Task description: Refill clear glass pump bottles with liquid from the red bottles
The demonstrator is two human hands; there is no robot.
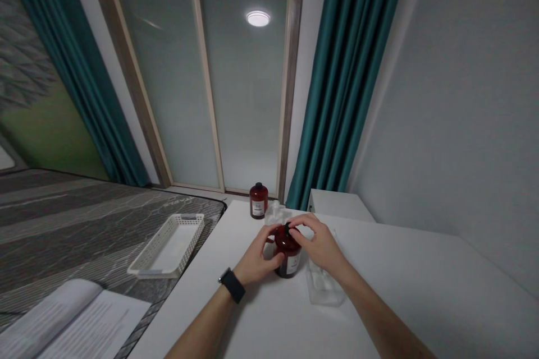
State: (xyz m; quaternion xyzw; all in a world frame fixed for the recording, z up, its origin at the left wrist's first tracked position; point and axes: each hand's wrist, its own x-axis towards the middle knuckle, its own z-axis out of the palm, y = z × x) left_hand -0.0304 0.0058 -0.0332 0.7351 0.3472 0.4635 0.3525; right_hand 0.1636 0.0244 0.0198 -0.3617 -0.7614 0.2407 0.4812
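Note:
A dark red-brown bottle (287, 257) with a white label and a black cap stands upright on the white table. My left hand (257, 258) is wrapped round its left side, thumb across the front. The fingers of my right hand (316, 239) pinch the black cap (288, 228) from the right and above. Beneath my right hand lies a clear plastic tray (324, 291), partly covered by the hand and wrist. A second bottle (258, 202) of the same kind, also capped, stands farther back on the left. Crumpled clear plastic (277, 212) lies between the two bottles.
Left of the table, a white basket (145, 269) and an open book (96, 325) lie on a grey striped bed surface (105, 224). A white cabinet (337, 205) stands behind the table, by the teal curtain (337, 95).

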